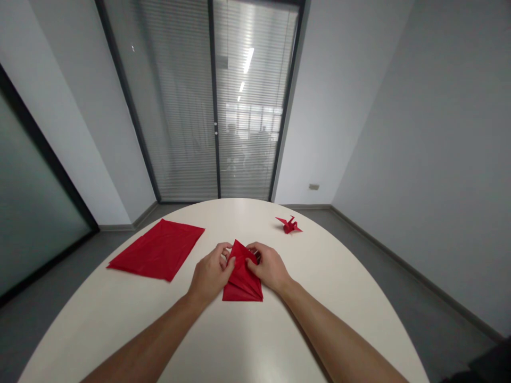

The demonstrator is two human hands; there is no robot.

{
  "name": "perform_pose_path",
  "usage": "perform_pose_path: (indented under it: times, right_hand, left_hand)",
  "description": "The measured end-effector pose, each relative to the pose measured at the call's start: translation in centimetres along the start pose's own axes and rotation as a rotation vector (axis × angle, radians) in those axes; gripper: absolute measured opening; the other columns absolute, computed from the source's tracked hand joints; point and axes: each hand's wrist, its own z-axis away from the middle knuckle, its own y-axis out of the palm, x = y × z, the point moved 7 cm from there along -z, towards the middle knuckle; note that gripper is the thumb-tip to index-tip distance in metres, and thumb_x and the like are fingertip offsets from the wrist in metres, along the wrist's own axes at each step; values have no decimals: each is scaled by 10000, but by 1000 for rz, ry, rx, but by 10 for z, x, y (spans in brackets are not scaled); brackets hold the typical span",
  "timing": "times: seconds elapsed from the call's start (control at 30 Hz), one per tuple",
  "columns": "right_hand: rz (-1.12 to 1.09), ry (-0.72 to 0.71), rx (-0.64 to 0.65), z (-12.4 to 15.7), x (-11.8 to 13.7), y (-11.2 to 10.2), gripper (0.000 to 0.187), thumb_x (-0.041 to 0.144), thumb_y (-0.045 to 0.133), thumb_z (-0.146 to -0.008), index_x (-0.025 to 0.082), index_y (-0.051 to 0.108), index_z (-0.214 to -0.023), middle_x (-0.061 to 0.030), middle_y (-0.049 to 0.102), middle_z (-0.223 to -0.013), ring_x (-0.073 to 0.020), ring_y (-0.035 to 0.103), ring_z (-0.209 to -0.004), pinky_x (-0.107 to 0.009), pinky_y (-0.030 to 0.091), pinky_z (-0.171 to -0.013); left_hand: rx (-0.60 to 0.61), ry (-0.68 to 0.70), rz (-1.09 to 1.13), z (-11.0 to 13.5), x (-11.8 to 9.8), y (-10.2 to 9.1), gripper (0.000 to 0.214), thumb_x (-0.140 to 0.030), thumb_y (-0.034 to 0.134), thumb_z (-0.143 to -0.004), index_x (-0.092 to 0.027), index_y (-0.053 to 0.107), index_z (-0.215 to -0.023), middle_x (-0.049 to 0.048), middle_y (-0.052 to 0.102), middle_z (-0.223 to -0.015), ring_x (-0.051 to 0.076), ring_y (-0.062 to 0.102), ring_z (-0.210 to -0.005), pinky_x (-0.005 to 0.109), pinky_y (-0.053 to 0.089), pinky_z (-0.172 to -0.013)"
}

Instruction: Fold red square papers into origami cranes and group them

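In the middle of the table lies a partly folded sheet of red paper (pixel 241 282), its pointed corner turned away from me and its lower edge toward me. My left hand (pixel 212 271) grips the paper's left side, thumb on top and fingers curled behind. On the right side, my right hand (pixel 270 266) pinches the upper edge between thumb and fingers. Creases fan across the lower right part of the paper. The fingertips behind the paper are partly hidden.
A stack of flat red paper sheets (pixel 159 250) lies at the table's left. A folded red paper crane (pixel 290 225) stands at the back right. The round white table (pixel 215 346) has a curved edge; beyond it are a glass door with blinds (pixel 251 149) and grey walls.
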Motion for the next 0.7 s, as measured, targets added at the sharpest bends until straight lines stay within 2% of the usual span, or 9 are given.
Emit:
perform_pose_path:
  times: [0.13, 0.27, 0.5, 0.6, 0.7]
  right_hand:
    - [-6, -15, -14, 0, 3, -1, 221, 228, 647, -821, 241, 692, -1037, -17, 725, -931, -172, 634, -780, -274, 473, -710]
    - [-28, -38, -11, 0, 7, -2, 189, 260, 617, -860, 222, 686, -1033, -3, 681, -810, -158, 601, -702, -264, 457, -672]
    - [-49, -91, 58, 2, 13, 2, 183, 271, 540, -938, 224, 695, -1025, -6, 699, -817, -154, 617, -715, -259, 452, -683]
    - [-17, -116, 83, 3, 15, 3, 181, 257, 551, -934, 229, 722, -988, -16, 718, -870, -157, 631, -750, -261, 455, -702]
    - [5, -165, 130, 3, 18, 6, 193, 235, 560, -929, 238, 751, -959, -19, 716, -902, -151, 637, -768, -258, 459, -727]
  left_hand:
    - [-6, -24, -56, 0, 0, -2, 181, -286, 559, -904, -254, 585, -1080, -32, 667, -749, 163, 641, -664, 253, 416, -622]
    - [-14, -84, -128, -2, 7, -2, 181, -303, 569, -909, -256, 568, -1084, -12, 690, -820, 176, 655, -699, 255, 389, -601]
    - [59, -165, -170, -2, 19, 3, 421, -308, 565, -916, -244, 435, -1312, -1, 701, -909, 197, 676, -751, 264, 384, -598]
    - [49, -129, -185, -2, 21, 5, 469, -300, 561, -918, -219, 417, -1357, 28, 699, -956, 216, 673, -823, 286, 436, -663]
    - [-22, -46, -219, -3, 22, 5, 449, -260, 580, -897, -188, 468, -1326, 96, 674, -1122, 260, 641, -1004, 353, 485, -830]
